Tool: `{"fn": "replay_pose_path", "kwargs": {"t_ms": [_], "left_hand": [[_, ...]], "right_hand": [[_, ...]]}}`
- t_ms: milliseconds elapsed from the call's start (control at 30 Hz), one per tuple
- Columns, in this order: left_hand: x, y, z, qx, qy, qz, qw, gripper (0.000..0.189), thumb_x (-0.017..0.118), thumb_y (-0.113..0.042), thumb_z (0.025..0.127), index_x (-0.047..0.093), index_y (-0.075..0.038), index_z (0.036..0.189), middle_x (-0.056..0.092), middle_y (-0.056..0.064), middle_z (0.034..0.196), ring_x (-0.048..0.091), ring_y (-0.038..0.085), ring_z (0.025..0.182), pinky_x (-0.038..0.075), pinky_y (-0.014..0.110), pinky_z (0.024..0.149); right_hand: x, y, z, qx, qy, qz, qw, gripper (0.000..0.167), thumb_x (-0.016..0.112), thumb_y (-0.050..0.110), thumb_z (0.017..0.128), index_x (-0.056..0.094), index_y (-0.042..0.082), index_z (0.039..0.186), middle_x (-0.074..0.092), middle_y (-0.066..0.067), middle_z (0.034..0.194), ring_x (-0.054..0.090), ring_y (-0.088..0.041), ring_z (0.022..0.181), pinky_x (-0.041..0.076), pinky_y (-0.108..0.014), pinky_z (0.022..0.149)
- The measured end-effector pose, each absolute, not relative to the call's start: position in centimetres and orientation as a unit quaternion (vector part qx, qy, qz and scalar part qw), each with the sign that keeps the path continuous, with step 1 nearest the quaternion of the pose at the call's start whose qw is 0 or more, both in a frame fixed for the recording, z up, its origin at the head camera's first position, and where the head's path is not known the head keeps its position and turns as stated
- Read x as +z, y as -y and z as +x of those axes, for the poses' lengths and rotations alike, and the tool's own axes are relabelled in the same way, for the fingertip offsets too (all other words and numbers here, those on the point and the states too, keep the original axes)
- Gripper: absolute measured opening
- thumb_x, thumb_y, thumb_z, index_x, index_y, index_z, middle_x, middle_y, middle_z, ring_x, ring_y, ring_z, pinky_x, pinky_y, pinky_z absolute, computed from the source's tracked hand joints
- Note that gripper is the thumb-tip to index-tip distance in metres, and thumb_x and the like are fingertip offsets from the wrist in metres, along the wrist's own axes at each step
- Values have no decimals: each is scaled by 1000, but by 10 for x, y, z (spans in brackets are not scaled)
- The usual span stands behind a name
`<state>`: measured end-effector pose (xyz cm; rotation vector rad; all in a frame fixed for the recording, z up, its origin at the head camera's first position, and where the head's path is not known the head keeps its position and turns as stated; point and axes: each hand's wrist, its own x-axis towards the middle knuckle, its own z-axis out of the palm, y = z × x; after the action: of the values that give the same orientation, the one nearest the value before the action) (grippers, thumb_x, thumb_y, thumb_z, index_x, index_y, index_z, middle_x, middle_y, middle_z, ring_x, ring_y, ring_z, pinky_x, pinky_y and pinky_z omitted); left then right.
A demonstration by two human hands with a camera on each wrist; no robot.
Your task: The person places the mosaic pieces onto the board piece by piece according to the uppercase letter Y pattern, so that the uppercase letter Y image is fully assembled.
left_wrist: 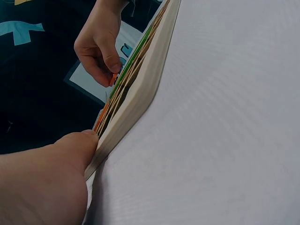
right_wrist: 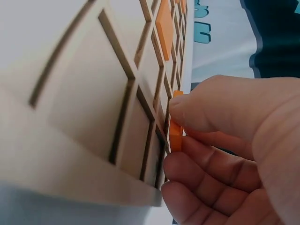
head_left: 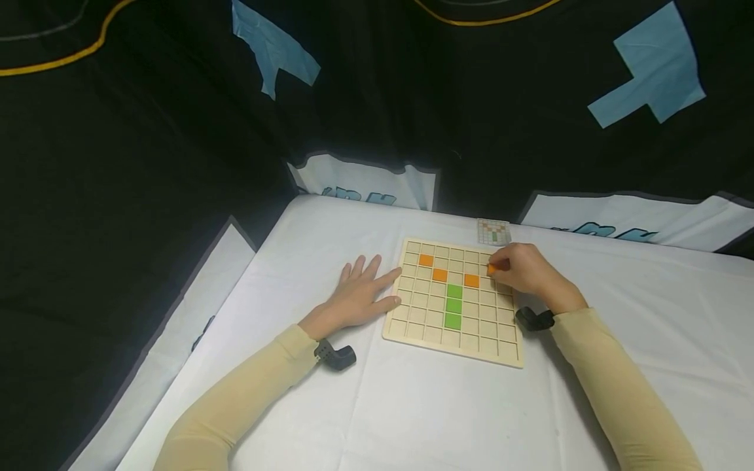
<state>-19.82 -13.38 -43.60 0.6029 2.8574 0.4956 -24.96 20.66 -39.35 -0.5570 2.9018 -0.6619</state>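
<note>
A wooden grid board lies on the white cloth, its squares edged by thin raised strips. Three green tiles form a column near its middle. Orange tiles sit in other squares: one at the upper left, one diagonally below it, and one to the right. My right hand pinches another orange tile between thumb and fingers, close over the board's upper right squares. My left hand rests with spread fingers at the board's left edge, thumb and index fingertips touching it.
A small pattern card with a printed grid lies behind the board, near the table's back edge. Dark cloth with blue patches hangs behind the table. Each wrist wears a black camera mount, the left one beside the cuff.
</note>
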Motion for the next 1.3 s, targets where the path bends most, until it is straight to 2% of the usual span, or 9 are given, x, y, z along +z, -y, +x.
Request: {"fn": "replay_pose_path", "kwargs": {"t_ms": [300, 600, 1300], "left_hand": [[-437, 134, -199, 163, -961, 202, 95, 68, 44, -58, 102, 28, -30, 162, 8, 21, 172, -1, 50, 157, 0, 67, 125], [-437, 134, -199, 159, -962, 202, 96, 68, 44, -58, 103, 28, -30, 163, 8, 21, 172, -1, 50, 157, 0, 67, 126], [-435, 133, -198, 159, -962, 201, 93, 68, 44, -57, 103, 28, -30, 162, 8, 21, 171, -1, 50, 157, 1, 67, 125]], "right_hand": [[-395, -199, -255, -208, -956, -198, 52, 23, 71, 4, 87, 77, -2, 108, 75, -18, 108, 59, -25, 89, 53, -39, 82], [-394, -197, -256, -203, -953, -218, 48, 17, 68, 1, 85, 78, 2, 98, 75, -14, 100, 58, -22, 82, 52, -37, 77], [-397, -198, -255, -199, -955, -214, 57, 27, 69, 1, 84, 76, -2, 111, 75, -18, 109, 63, -26, 91, 56, -46, 88]]}}
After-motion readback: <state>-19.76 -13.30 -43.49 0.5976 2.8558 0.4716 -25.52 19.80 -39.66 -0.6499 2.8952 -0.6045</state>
